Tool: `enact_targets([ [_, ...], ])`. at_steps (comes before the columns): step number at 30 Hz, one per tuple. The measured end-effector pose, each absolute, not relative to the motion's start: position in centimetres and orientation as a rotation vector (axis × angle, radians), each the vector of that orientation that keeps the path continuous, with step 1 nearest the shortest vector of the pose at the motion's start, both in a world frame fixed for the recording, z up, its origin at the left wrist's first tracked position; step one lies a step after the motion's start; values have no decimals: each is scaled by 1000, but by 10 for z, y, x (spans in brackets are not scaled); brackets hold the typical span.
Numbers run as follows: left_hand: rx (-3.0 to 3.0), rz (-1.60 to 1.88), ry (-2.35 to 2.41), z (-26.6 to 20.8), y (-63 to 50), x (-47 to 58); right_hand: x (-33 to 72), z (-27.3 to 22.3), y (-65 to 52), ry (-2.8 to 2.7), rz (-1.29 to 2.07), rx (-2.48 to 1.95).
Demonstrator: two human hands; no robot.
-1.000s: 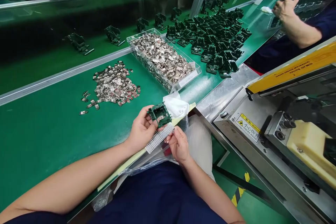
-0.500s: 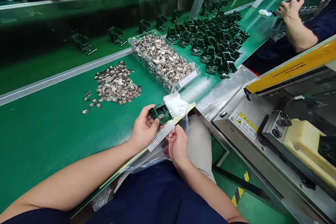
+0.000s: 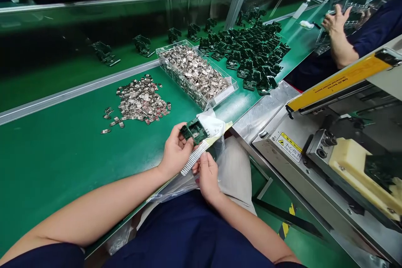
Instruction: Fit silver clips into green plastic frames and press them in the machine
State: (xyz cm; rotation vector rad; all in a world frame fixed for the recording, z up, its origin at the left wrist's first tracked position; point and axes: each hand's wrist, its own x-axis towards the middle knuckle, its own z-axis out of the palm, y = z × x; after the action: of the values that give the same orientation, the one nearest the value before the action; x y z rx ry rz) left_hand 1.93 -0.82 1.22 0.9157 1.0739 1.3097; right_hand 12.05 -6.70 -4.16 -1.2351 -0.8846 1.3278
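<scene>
A green circuit board (image 3: 196, 130) with a square dark opening is gripped in my left hand (image 3: 176, 153), thumb on its near edge and fingers underneath. Just below the board, a ribbed silvery strip (image 3: 194, 159) slants along the table edge. My right hand (image 3: 208, 174) has its fingers curled together against the strip's right side; whatever they pinch is hidden. Behind the board lies a crumpled white cloth or paper (image 3: 212, 124), on a pale yellow strip. A clear plastic bag (image 3: 176, 187) hangs at the table edge under my hands.
Small metal pieces form a loose pile (image 3: 143, 100) on the green table (image 3: 69, 159). Beyond, a clear box (image 3: 216, 100) holds many more. Several dark green boards (image 3: 251, 54) are heaped behind it. At right stands a machine (image 3: 282, 134); a co-worker's hand (image 3: 336, 21) is raised by clear trays.
My right hand has shifted left and slightly up along the strip, its fingers now closer under it. My left hand still grips the board. The view has turned slightly.
</scene>
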Motion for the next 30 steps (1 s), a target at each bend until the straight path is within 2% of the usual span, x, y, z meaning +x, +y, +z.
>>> enact_targets([
  [3, 898, 1324, 1068, 12, -9, 22, 123, -44, -68, -887, 1345, -1182],
  [20, 924, 1366, 1088, 7, -12, 41, 137, -59, -57, -1163, 955, -1322],
  [25, 918, 1366, 1091, 8, -12, 40, 135, -66, -59, -1243, 986, -1357],
  [30, 860, 1318, 1073, 12, -10, 38, 147, -65, -60, -1421, 1165, -1369],
])
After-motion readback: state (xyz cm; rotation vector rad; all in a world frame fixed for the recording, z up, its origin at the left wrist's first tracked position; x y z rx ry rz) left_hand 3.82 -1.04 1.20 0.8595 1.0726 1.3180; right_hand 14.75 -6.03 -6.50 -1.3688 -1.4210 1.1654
